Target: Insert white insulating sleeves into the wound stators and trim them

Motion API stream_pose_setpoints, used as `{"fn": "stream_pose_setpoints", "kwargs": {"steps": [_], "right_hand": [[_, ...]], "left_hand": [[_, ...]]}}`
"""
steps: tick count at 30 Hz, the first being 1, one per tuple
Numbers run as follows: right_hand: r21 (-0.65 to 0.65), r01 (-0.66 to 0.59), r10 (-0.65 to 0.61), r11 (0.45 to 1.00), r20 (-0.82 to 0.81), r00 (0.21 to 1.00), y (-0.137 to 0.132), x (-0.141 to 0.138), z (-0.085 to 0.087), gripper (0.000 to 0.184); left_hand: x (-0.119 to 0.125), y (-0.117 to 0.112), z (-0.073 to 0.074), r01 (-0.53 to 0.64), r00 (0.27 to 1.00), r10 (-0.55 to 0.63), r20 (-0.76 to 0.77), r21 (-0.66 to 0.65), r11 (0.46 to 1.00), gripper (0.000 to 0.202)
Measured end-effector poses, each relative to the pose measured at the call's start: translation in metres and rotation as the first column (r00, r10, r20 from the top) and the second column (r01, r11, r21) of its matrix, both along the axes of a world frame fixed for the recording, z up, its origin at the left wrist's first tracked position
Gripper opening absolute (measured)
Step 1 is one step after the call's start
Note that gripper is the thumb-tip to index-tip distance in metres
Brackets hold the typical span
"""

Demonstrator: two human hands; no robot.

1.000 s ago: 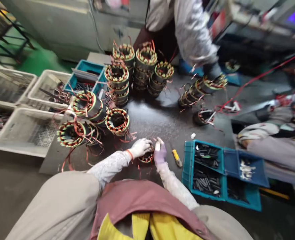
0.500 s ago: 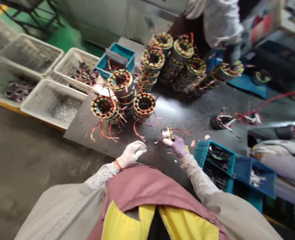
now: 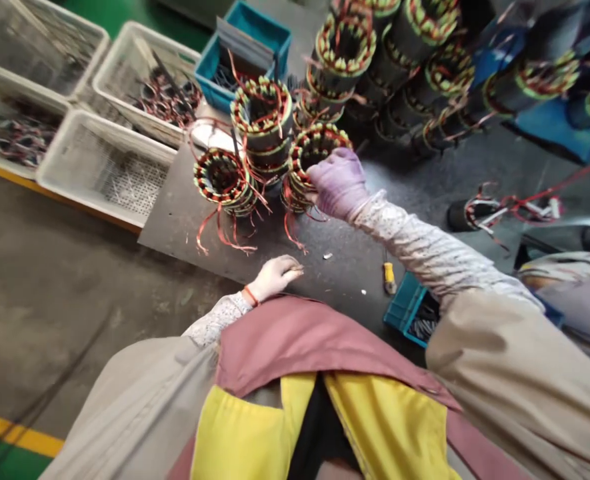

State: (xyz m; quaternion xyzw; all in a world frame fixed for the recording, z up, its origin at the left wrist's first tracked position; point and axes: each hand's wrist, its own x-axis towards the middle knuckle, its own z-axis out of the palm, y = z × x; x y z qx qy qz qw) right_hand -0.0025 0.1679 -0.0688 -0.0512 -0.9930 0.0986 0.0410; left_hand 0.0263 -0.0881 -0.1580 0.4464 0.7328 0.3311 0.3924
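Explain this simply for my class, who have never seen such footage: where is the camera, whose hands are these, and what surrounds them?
No robot appears; a person wears one camera on their head, so every picture looks forward and down. The right hand, in a lilac glove, touches a wire-wound ring atop a stack; how firmly it grips is unclear. The left hand, in a white glove, is near the table edge; whether it holds anything is hard to tell. On the dark table stand other stacks of rings, and a yellow-handled tool lies beside a teal bin.
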Motion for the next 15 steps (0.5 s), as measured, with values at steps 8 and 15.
{"fn": "stream_pose_setpoints", "kwargs": {"steps": [8, 15], "right_hand": [[-0.246, 0.160, -0.223, 0.956, -0.253, 0.941, 0.002, 0.109, 0.020, 0.042], [-0.379, 0.886, -0.877, 0.267, 0.285, 0.386, -0.072, 0.275, -0.111, 0.024]], "left_hand": [[0.007, 0.018, -0.021, 0.214, 0.971, -0.225, -0.079, -0.125, 0.969, 0.023], [0.015, 0.095, -0.053, 0.422, 0.887, -0.447, -0.119, -0.188, 0.887, 0.012]]}}
